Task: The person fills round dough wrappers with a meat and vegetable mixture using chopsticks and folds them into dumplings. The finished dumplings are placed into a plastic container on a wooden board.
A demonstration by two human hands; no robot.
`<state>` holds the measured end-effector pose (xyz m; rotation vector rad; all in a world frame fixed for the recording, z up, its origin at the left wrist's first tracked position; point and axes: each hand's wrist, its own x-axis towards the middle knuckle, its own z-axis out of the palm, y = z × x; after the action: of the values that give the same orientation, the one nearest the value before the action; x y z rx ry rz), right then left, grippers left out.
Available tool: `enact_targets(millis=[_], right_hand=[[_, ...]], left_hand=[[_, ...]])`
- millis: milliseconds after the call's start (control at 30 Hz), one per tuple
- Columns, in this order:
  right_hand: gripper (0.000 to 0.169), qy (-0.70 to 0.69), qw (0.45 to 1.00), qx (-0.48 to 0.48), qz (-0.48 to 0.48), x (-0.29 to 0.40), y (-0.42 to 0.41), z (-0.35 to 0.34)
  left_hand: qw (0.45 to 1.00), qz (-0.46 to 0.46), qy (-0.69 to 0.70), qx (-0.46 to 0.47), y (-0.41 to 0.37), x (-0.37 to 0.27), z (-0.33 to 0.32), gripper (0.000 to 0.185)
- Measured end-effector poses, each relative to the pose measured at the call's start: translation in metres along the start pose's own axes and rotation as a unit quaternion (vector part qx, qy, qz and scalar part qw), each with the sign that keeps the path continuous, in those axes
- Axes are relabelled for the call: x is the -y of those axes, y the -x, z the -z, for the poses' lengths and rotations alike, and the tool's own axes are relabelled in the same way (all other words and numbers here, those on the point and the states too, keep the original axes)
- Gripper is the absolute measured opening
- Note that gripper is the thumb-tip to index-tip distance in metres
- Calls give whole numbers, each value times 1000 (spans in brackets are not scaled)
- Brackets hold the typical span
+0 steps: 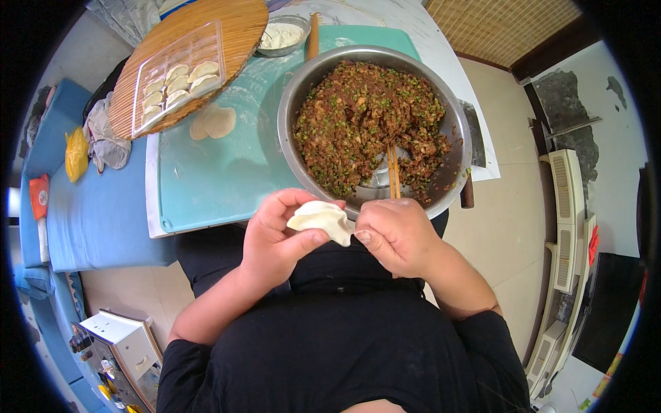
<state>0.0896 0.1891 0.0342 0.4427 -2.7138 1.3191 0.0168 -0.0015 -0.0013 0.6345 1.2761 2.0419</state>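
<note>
My left hand holds a partly folded dumpling between thumb and fingers, just in front of the bowl's near rim. My right hand is curled around a pair of wooden chopsticks, whose far ends reach over the bowl. Its thumb and forefinger are at the dumpling's right edge. A large steel bowl contains minced filling with green bits. At its near side a patch of bare metal shows. Several round dough wrappers overlap on the floury green board.
Several finished dumplings sit in a clear plastic tray on a round wooden board. Behind are a bowl of flour and a rolling pin. A dark handle juts out by the steel bowl. A blue sofa stands left.
</note>
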Motion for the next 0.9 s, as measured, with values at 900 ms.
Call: enact_targets(millis=[900], right_hand=[[19, 90, 996, 25, 2, 5, -9, -3]], left_hand=[[973, 15, -230, 30, 5, -1, 1, 37]])
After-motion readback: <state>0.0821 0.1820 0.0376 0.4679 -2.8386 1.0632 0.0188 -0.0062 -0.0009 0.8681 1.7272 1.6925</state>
